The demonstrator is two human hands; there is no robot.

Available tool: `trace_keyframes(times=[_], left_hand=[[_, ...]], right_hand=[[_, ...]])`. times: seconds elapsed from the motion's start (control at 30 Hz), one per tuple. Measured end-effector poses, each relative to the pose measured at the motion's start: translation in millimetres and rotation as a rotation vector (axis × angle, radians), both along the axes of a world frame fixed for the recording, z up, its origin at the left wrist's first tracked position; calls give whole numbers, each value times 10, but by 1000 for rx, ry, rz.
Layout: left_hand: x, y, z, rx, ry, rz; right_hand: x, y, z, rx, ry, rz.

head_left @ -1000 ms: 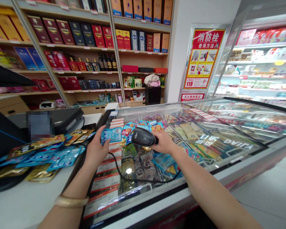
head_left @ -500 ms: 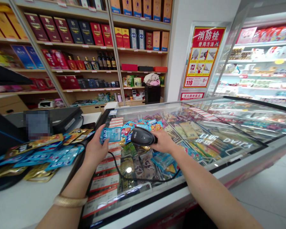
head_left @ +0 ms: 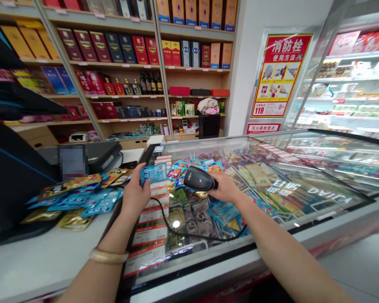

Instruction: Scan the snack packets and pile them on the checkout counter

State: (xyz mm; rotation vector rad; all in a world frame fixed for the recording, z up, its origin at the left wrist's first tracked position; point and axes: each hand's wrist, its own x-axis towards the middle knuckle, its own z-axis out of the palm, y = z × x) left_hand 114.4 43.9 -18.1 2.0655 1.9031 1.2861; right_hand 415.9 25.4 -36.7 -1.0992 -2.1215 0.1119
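Note:
My left hand [head_left: 135, 189] grips a small blue snack packet [head_left: 154, 173] by its left end, above the freezer's left edge. In my right hand [head_left: 225, 187] is a black barcode scanner [head_left: 199, 179], its head pointing left toward the packet. The scanner and packet are apart. A black cord [head_left: 189, 235] loops over the glass below the scanner. Behind the scanner, a pile of small colourful snack packets [head_left: 177, 167] lies on the glass, partly hidden by it. Left of my left hand, blue and gold packets [head_left: 101, 202] are heaped on the white counter [head_left: 66, 256].
A glass-topped chest freezer [head_left: 221, 269] with packaged goods inside stretches to the right. Black checkout equipment [head_left: 6, 168] stands at the left of the counter. Shelves of boxes and bottles [head_left: 120, 63] rise behind, and a lit display cooler [head_left: 350, 88] stands at the right.
The whole view has shifted, so everything appears farther right. The blue packet is tilted slightly more in my left hand. Both hands keep their holds.

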Motion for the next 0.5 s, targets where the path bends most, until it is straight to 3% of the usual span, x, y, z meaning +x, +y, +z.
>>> trace_keyframes(times=[0.13,0.3,0.4,0.5], left_hand=[[-229,-96,224,61,44,160],[-893,-284,586,-2,317,463],[-1373,-340,666,-16,462,598],[-1735,-342,631,45,581,633]], right_hand=[[24,21,-38,-17,33,7],[24,9,-43,8,14,-33],[13,-2,-35,22,14,-55],[6,-10,-27,27,18,-73]])
